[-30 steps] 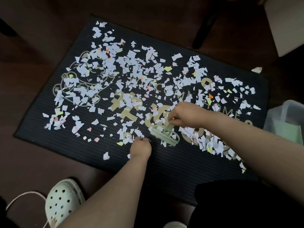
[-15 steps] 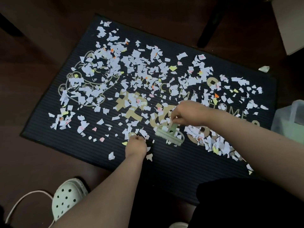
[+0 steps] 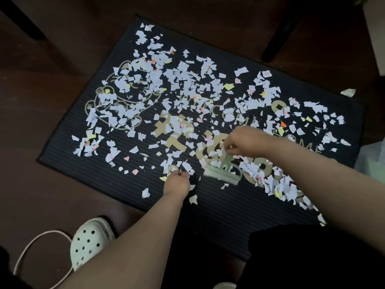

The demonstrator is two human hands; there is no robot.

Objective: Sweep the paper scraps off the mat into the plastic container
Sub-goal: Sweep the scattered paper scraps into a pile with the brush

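As the brush works: the right hand [image 3: 245, 141] pinches the pale green brush [image 3: 221, 173] by its handle, bristles down on the mat [image 3: 208, 222], front-middle.
Change: slight. Against the gold print [image 3: 173, 132] the brush head sits almost where it was a second ago; mostly the view has slid.
Heap [image 3: 279, 186]: bunched just right of the brush, on the container's side, much as before.
Meaning: likely early going. Most paper scraps [image 3: 183, 80] cover the far and left parts of the mat.
Container [image 3: 375, 161]: beside the mat's right end, cut off by the frame, inside unseen.
Left hand [image 3: 177, 183]: fingertips down among scraps left of the brush, fingers tucked under. I cannot tell if they hold anything.
Hard to see: the brush is blurred and the light is dim. The forearm [image 3: 323, 188] and dark clothing [image 3: 312, 257] hide the mat's near right corner.
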